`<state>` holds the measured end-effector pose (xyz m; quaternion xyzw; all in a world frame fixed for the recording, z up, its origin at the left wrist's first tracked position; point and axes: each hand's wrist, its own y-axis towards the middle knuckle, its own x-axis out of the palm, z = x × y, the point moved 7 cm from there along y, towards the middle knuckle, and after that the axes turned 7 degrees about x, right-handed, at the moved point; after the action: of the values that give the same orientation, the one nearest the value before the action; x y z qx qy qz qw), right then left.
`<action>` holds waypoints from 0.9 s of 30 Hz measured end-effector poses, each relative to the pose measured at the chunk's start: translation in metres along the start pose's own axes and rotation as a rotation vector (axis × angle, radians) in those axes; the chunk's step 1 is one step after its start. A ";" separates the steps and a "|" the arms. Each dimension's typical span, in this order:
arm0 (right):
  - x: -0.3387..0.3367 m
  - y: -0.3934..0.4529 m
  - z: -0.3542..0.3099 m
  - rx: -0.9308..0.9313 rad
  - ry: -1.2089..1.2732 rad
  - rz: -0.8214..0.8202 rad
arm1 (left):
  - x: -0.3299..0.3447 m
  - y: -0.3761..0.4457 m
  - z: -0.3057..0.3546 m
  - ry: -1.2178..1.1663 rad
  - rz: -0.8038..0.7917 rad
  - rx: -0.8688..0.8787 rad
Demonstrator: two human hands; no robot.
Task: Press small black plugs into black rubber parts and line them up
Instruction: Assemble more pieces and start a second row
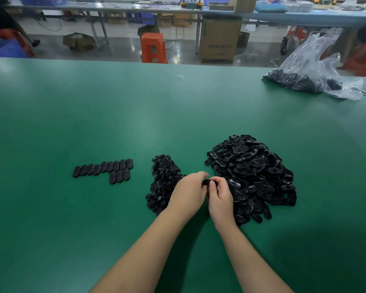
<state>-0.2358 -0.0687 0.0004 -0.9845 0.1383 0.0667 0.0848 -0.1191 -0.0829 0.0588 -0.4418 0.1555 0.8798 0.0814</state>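
Both hands meet just above the green counter, between the two loose heaps: the left hand and the right hand have their fingers curled round one black rubber part, which shows only as a dark sliver between the fingertips. Whether a plug is already seated in it cannot be told — the hands hide that face. The pile of small black plugs lies just left of the hands, partly under the left wrist, and the larger pile of rubber parts lies just right of them, touching the right hand's knuckles. Finished pieces sit well to the left in two rows, edge to edge, the upper row long and the lower one just begun. Judging by their look, the parts are light, flat ovals of soft rubber that will flex under a thumb and are grippy rather than slick, so nothing here is fragile. The sensible hold is probably by the long edges with one hand, leaving the recessed face free, while the other hand's thumb pushes the plug home. The plugs are tiny and likely to cling together or roll — picking a single one between fingertip and thumb is the fiddly part. A clear plastic bag of more black pieces rests at the far right.
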 end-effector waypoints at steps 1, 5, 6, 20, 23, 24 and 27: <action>0.001 0.000 0.001 0.013 0.024 -0.014 | 0.000 -0.001 -0.001 0.053 -0.004 0.037; 0.003 -0.002 -0.003 0.008 0.068 -0.044 | -0.018 -0.013 -0.007 0.231 0.109 0.112; 0.003 -0.003 -0.004 0.003 0.072 -0.046 | -0.027 -0.017 -0.014 0.230 0.160 0.087; 0.004 -0.009 -0.008 0.000 -0.040 -0.053 | -0.141 -0.141 -0.218 0.259 0.516 -0.759; 0.004 -0.009 -0.008 -0.005 -0.049 -0.049 | -0.140 -0.137 -0.220 0.297 0.463 -0.754; 0.004 -0.009 -0.008 -0.004 -0.052 -0.048 | -0.141 -0.134 -0.220 0.293 0.454 -0.755; 0.004 -0.009 -0.007 -0.001 -0.062 -0.047 | -0.140 -0.125 -0.221 0.305 0.412 -0.748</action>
<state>-0.2286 -0.0629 0.0083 -0.9850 0.1122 0.0953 0.0901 0.1662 -0.0426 0.0222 -0.5251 -0.0781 0.7983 -0.2844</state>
